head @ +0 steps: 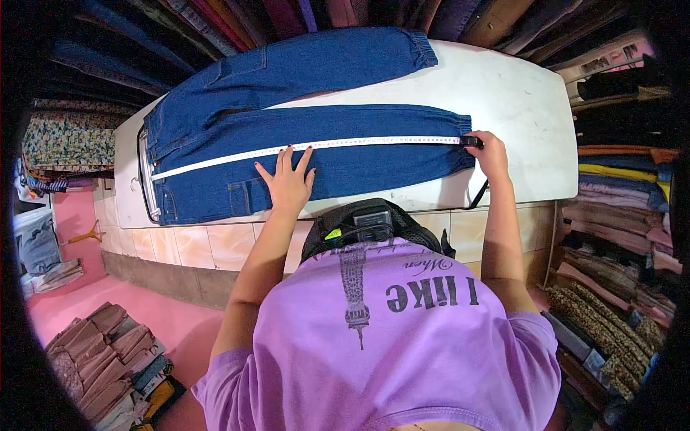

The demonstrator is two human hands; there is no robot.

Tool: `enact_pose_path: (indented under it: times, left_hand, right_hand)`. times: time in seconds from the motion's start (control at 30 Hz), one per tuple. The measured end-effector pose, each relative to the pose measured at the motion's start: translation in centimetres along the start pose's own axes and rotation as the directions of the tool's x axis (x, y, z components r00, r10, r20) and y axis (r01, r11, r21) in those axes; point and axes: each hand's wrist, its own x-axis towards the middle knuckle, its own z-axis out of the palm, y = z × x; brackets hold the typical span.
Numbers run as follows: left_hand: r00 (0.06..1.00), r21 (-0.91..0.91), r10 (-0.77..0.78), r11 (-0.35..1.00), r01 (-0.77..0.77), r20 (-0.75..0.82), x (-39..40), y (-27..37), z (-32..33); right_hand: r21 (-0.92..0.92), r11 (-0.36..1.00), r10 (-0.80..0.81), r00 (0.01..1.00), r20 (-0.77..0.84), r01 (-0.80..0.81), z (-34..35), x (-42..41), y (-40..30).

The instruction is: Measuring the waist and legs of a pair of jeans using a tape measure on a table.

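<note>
A pair of blue denim trousers (345, 121) with elasticated cuffs lies flat on a white table (517, 108), waist to the left and cuffs to the right. Along the nearer leg stretches a white measuring tape (215, 160), from the waistband to the cuff. My right hand (489, 153) grips the black tape case (472, 142) at that cuff. With fingers spread, my left hand (291, 180) rests palm down on the same leg, its fingertips at the tape's lower edge. A hanger (144, 178) with a metal hook shows at the waist.
Hanging garments (242, 27) line the far side of the table. Stacks of folded clothes (614, 210) rise at the right. More folded clothes (102, 350) sit on the pink floor (183, 328) at lower left. A black bag (323, 226) is at my waist, against the table's front edge.
</note>
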Motion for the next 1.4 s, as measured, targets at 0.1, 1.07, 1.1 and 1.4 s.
enact_pose_path:
  times: [0.1, 1.07, 1.1, 1.4]
  left_hand:
    - [1.000, -0.001, -0.009, 1.000, 0.009, 0.016, 0.0, 0.1, -0.2]
    - [0.999, -0.005, -0.012, 1.000, 0.013, 0.033, 0.1, 0.2, -0.3]
    - [0.999, -0.005, -0.011, 1.000, 0.011, 0.033, 0.1, 0.2, -0.3]
    - [0.999, -0.010, -0.013, 1.000, 0.013, 0.036, 0.1, 0.3, -0.6]
  right_hand:
    - [-0.013, 1.000, 0.005, 1.000, 0.008, -0.004, -0.4, 0.0, 0.1]
    - [0.103, 0.994, 0.040, 0.997, 0.064, -0.047, -0.2, 0.7, 5.9]
    - [0.111, 0.993, 0.040, 0.997, 0.064, -0.047, -0.3, 0.7, 5.8]
    - [0.225, 0.971, 0.064, 0.993, 0.099, -0.085, -0.2, 0.7, 6.3]
